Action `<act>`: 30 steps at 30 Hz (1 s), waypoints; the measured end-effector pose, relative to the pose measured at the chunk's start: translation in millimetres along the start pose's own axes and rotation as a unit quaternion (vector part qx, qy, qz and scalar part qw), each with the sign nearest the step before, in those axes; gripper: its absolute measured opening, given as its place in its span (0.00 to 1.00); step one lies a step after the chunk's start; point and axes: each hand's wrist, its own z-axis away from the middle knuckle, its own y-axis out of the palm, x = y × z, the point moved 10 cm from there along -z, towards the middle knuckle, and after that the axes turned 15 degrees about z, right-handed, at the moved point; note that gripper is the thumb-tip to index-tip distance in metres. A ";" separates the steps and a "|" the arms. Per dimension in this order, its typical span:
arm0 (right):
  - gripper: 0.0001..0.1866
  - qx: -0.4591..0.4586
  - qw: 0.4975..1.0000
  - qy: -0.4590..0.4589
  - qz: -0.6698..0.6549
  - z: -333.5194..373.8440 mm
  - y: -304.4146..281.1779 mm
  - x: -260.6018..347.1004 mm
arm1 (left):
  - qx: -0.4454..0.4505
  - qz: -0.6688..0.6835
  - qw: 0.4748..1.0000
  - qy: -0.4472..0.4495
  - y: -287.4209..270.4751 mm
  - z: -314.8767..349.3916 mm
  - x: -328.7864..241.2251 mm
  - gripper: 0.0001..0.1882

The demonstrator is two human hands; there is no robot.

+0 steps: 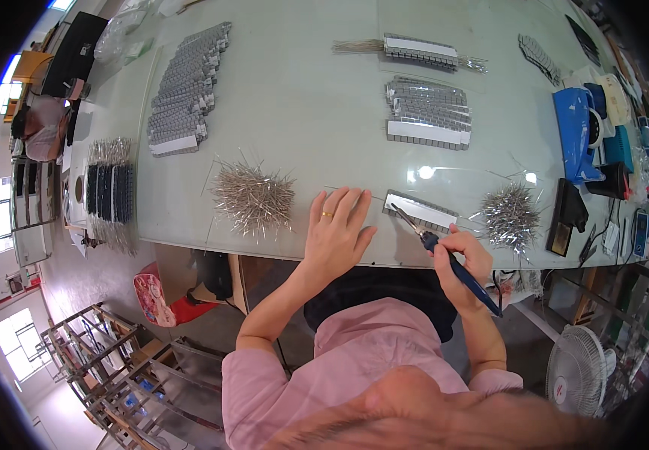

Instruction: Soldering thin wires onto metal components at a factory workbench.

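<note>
Lying between the hands, head view: strip (431,213), long axis slanting down rightward, beyond and left of right hand (471,256), the nearer. Right grasps iron (429,241), tip at strip's left end; left hand (337,231) outspread, palm down.

A person in a pink shirt (384,334) grips a blue-handled tool (468,279) in the right hand (468,259), its tip over a gray-and-white strip (437,213) on a pale table (294,97). The left hand (339,231) spreads palm-down between the strip and a wire pile (253,199); gray strips (188,94) lie stacked far left.
</note>
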 end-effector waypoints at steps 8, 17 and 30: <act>0.05 0.018 1.000 -0.017 0.009 -11.1 14.1 8.5 | 0.005 0.006 1.000 0.012 0.8 0.2 -1.1 0.29; 0.06 0.020 0.998 -0.051 0.040 -17.2 20.7 16.7 | 0.009 0.002 1.000 0.011 2.0 -0.7 -0.2 0.30; 0.03 0.064 0.980 0.110 -0.152 -3.4 35.3 -46.3 | -0.073 0.082 0.986 0.123 -8.7 15.8 -37.1 0.20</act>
